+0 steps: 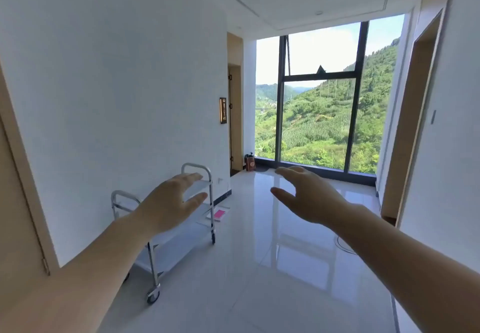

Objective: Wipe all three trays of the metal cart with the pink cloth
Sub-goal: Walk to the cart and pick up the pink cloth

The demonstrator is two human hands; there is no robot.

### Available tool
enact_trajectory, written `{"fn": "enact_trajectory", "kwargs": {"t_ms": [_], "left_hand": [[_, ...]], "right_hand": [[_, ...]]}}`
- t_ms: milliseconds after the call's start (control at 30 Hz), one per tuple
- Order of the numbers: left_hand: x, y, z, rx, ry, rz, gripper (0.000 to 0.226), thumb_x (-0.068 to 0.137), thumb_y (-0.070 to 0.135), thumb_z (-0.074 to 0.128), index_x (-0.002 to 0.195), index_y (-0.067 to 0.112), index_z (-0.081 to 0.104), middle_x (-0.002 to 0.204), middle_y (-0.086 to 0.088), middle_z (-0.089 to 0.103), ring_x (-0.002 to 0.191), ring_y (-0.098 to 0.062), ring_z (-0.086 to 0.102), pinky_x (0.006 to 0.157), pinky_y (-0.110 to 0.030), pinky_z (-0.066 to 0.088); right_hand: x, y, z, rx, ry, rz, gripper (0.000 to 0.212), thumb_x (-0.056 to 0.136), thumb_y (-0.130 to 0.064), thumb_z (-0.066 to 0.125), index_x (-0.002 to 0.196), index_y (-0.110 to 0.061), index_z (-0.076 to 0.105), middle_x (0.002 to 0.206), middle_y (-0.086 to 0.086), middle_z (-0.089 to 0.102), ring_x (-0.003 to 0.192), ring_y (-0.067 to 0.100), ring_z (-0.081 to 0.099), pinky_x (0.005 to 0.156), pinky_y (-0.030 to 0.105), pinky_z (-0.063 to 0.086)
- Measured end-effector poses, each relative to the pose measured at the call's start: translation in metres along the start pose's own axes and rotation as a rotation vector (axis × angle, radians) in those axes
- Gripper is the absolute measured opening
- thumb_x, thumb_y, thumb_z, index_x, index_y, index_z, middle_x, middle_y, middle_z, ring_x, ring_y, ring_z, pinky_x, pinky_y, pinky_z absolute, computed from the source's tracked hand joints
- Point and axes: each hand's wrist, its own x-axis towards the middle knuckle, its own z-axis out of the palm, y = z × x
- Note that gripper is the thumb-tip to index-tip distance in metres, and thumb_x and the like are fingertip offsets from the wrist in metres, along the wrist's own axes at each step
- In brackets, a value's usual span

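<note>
A metal cart (155,267) with three trays and caster wheels stands against the white wall at lower left. The pink cloth (219,214) lies folded on a white object on the floor just past the cart's far end. My left hand (168,202) is raised in front of the cart, fingers apart, holding nothing, and it hides part of the upper trays. My right hand (309,197) is stretched out over the floor to the right, open and empty. Both hands are well short of the cloth.
Glossy white tiled floor (259,280) runs ahead to a tall window (319,114). A brown bag (250,164) stands by the window's left corner. Wooden door frames line the left edge (20,202) and the right wall (413,124). A round floor fitting (346,244) lies at right.
</note>
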Motion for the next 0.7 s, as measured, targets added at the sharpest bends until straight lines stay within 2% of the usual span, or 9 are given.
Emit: {"fn": "enact_trajectory", "kwargs": {"t_ms": [100, 233, 433, 567, 700], "left_hand": [[0.019, -0.022, 0.024, -0.035, -0.012, 0.017, 0.052, 0.09, 0.037, 0.055, 0.136, 0.016, 0.044, 0.141, -0.002, 0.047, 0.13, -0.015, 0.042, 0.102, -0.021, 0.028], [0.049, -0.06, 0.064, -0.05, -0.056, 0.047, 0.052, 0.091, 0.037, 0.054, 0.137, 0.014, 0.043, 0.141, -0.004, 0.047, 0.13, -0.017, 0.042, 0.104, -0.024, 0.029], [0.101, -0.125, 0.119, -0.133, -0.148, 0.079, 0.05, 0.091, 0.034, 0.055, 0.136, 0.015, 0.044, 0.14, -0.003, 0.048, 0.128, -0.015, 0.043, 0.102, -0.02, 0.028], [0.134, -0.157, 0.155, -0.162, -0.206, 0.081, 0.05, 0.09, 0.033, 0.057, 0.135, 0.013, 0.045, 0.138, -0.003, 0.05, 0.125, -0.015, 0.047, 0.099, -0.021, 0.03], [0.166, -0.179, 0.197, -0.194, -0.258, 0.084, 0.051, 0.09, 0.033, 0.057, 0.136, 0.013, 0.045, 0.14, -0.004, 0.049, 0.127, -0.016, 0.045, 0.103, -0.025, 0.031]], "right_hand": [[0.021, 0.009, 0.024, 0.023, -0.003, 0.026, 0.056, 0.089, -0.054, 0.045, 0.138, -0.027, 0.038, 0.136, -0.002, 0.048, 0.093, 0.013, 0.057, 0.08, 0.029, 0.043], [0.044, 0.028, 0.07, 0.052, 0.007, 0.092, 0.056, 0.089, -0.053, 0.046, 0.138, -0.025, 0.039, 0.137, -0.002, 0.049, 0.105, 0.017, 0.058, 0.087, 0.034, 0.047], [0.065, 0.061, 0.141, 0.022, -0.067, 0.21, 0.055, 0.089, -0.054, 0.044, 0.138, -0.029, 0.038, 0.138, -0.004, 0.047, 0.098, 0.016, 0.06, 0.082, 0.031, 0.045], [0.072, 0.086, 0.173, 0.037, -0.088, 0.311, 0.055, 0.089, -0.05, 0.048, 0.138, -0.025, 0.04, 0.138, -0.001, 0.049, 0.113, 0.019, 0.055, 0.092, 0.035, 0.046], [0.086, 0.115, 0.197, 0.053, -0.121, 0.371, 0.056, 0.089, -0.048, 0.049, 0.138, -0.023, 0.04, 0.137, 0.001, 0.049, 0.117, 0.019, 0.053, 0.094, 0.037, 0.047]]}}
